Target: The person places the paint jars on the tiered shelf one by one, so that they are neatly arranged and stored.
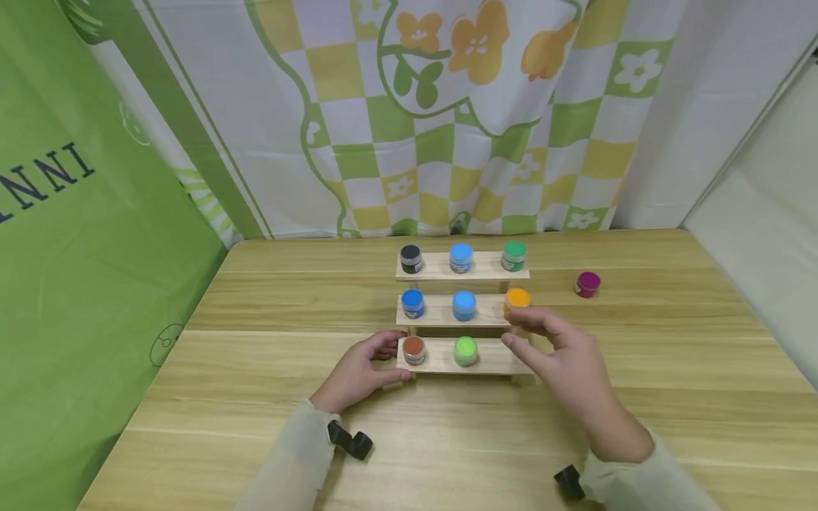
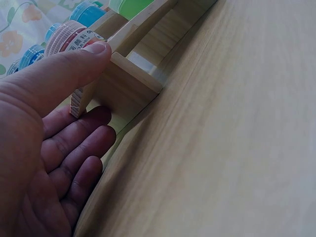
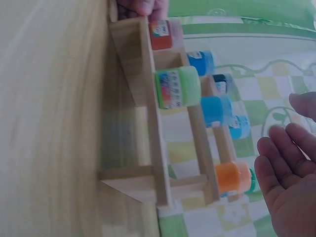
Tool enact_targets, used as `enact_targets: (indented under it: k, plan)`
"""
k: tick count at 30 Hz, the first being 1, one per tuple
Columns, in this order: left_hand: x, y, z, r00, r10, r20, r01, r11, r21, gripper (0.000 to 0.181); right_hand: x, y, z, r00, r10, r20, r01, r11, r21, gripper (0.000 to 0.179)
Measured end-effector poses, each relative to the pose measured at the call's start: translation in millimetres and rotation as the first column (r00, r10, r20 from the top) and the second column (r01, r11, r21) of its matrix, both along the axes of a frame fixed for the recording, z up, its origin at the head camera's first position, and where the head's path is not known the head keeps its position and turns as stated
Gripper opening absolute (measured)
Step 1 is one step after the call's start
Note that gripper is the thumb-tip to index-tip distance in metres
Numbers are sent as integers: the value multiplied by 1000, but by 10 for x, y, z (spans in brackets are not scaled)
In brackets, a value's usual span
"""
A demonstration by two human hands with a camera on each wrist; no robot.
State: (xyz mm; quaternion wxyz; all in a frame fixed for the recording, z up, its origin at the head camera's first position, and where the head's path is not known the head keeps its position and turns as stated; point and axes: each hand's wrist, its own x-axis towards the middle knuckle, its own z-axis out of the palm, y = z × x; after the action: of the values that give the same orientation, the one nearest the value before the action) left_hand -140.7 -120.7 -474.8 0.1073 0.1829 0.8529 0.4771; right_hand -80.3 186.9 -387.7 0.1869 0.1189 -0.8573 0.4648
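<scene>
A three-tier wooden display rack (image 1: 437,364) stands on the table, bearing small paint jars. My left hand (image 1: 359,370) grips the left end of its lowest tier, thumb at the front edge and fingers around the end. Beside that thumb sits a brown-red paint jar (image 1: 414,350); a light green one (image 1: 466,351) stands at mid-tier. With nothing in its fingers, my right hand (image 1: 571,362) hovers over the rack's right end, thumb and fingers apart. Its fingertips overlap the lower edge of an orange paint jar (image 1: 517,299) in the head view.
On the middle tier are a dark blue jar (image 1: 412,304) and a light blue jar (image 1: 464,305). Black (image 1: 411,259), blue (image 1: 461,258) and green (image 1: 514,256) jars line the top tier. A purple jar (image 1: 587,284) lies right of the rack. A patterned curtain (image 1: 441,163) hangs behind.
</scene>
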Motion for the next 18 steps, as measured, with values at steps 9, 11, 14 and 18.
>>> enact_targets:
  k: [9,11,14,18]
  plan:
    - [2,-2,-2,1000,-5,-14,5,1000,-1,64,14,116,114,995,-96,12,97,995,-18,27]
    - [2,0,1,1000,-2,-8,2,1000,0,64,0,141,122,995,-103,1,103,994,-38,27]
    - [3,1,0,1000,-1,-4,1,1000,-1,64,-24,188,116,992,-124,1,124,991,-52,25]
    - [3,-1,-7,1000,1,-6,-1,1000,0,64,-81,260,64,986,-167,26,168,984,-52,24]
